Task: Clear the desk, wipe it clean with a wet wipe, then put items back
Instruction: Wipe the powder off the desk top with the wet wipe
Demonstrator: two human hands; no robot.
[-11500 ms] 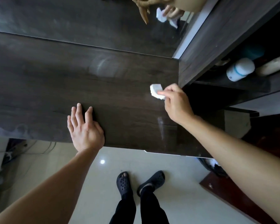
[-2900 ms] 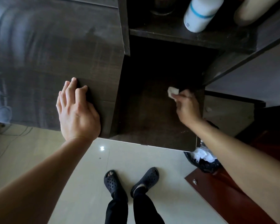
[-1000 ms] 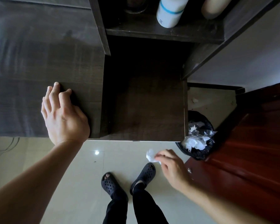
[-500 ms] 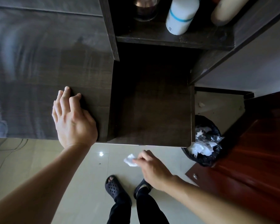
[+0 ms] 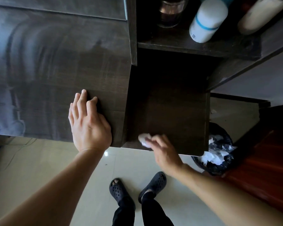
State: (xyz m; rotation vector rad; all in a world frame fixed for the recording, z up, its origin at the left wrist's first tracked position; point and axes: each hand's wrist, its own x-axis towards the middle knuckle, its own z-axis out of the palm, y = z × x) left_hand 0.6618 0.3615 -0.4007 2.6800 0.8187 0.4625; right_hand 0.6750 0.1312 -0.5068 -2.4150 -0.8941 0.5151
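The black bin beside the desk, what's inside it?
The black bin is lined with a black bag, and crumpled white and clear scraps lie on top. Anything deeper is covered by them, and the desk edge hides the bin's near-left rim.

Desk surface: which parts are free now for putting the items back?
Free: the desk beyond the left hand, and the lower surface past the right hand with its wipe. Crowded: the shelf holding bottles.

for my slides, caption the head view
Right hand wipes the lower shelf with a wet wipe.
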